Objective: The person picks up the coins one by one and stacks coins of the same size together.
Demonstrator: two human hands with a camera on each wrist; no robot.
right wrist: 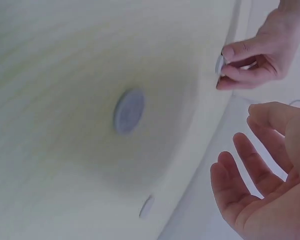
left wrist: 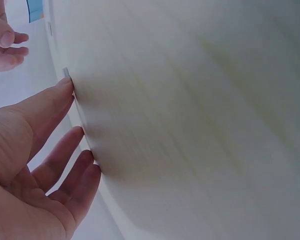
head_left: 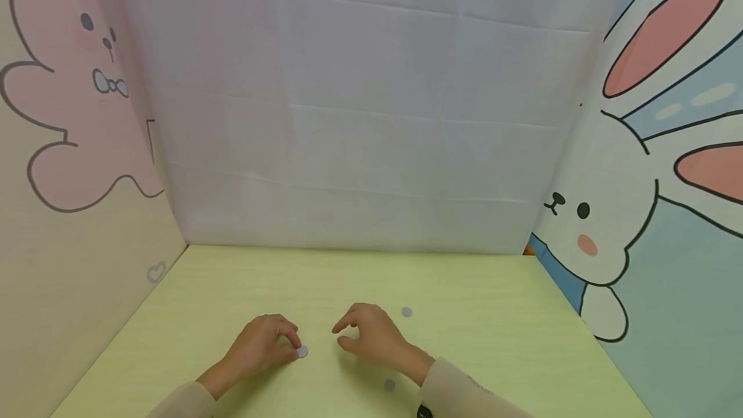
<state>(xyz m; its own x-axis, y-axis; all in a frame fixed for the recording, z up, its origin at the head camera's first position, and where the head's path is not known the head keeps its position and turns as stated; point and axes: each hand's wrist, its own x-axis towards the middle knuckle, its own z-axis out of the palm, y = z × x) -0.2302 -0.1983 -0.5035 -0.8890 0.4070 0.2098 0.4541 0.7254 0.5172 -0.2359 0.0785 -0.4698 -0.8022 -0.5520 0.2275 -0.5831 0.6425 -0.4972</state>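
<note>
My left hand (head_left: 262, 345) is low over the left-centre of the table, its thumb and forefinger pinching a small flat grey disc (head_left: 302, 351). In the right wrist view this disc (right wrist: 219, 65) shows edge-on between the fingertips, at the tabletop. The other left fingertips (left wrist: 92, 162) touch or almost touch the surface. Facing it from the right, my right hand (head_left: 376, 335) hovers above the table with fingers loosely bent, thumb and forefinger apart, nothing between them. A second grey disc (head_left: 389, 384) lies flat below the right wrist, and a third disc (head_left: 406, 311) lies beyond the right hand.
The pale yellow-green table (head_left: 261, 282) ends at a white cloth backdrop (head_left: 360, 115). A side panel with a pink cartoon animal (head_left: 87, 115) stands on the left, and one with a white rabbit (head_left: 615, 211) on the right. Something dark (head_left: 425, 411) shows by the right sleeve.
</note>
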